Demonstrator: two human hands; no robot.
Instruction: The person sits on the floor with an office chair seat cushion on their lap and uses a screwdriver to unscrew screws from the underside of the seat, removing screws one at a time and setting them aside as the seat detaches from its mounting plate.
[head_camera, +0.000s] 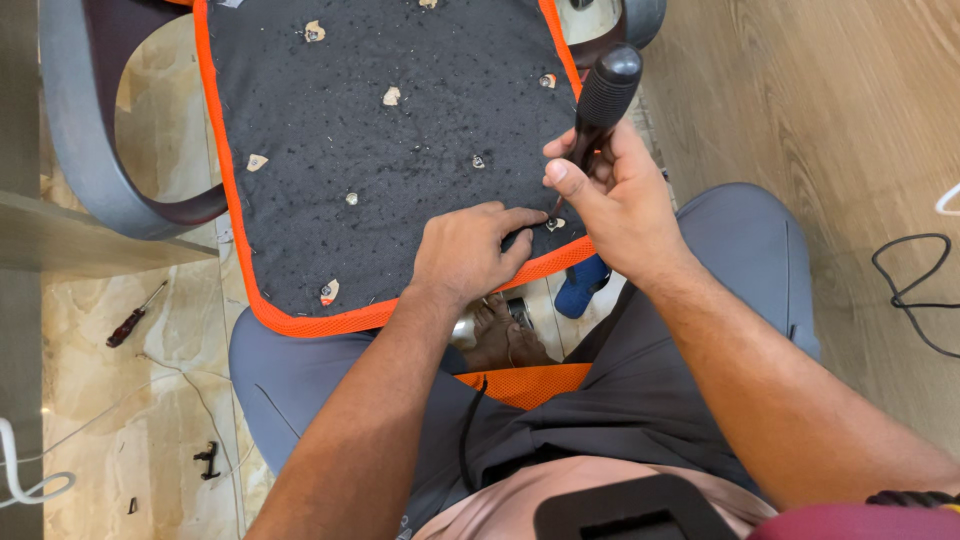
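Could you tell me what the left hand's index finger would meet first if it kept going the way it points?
Most likely the small screw fitting on the dark seat underside, where the screwdriver held by the right hand has its tip. The left hand points right at it; whether they touch is unclear.

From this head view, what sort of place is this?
Probably an informal furniture-repair spot on a home or shop floor: an upturned black chair seat with orange mesh edging, a red-handled screwdriver on beige marble tiles, loose black cable.

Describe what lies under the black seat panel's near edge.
Under the seat panel show the person's bare foot, a blue tool and tiled floor. Everything farther under is covered.
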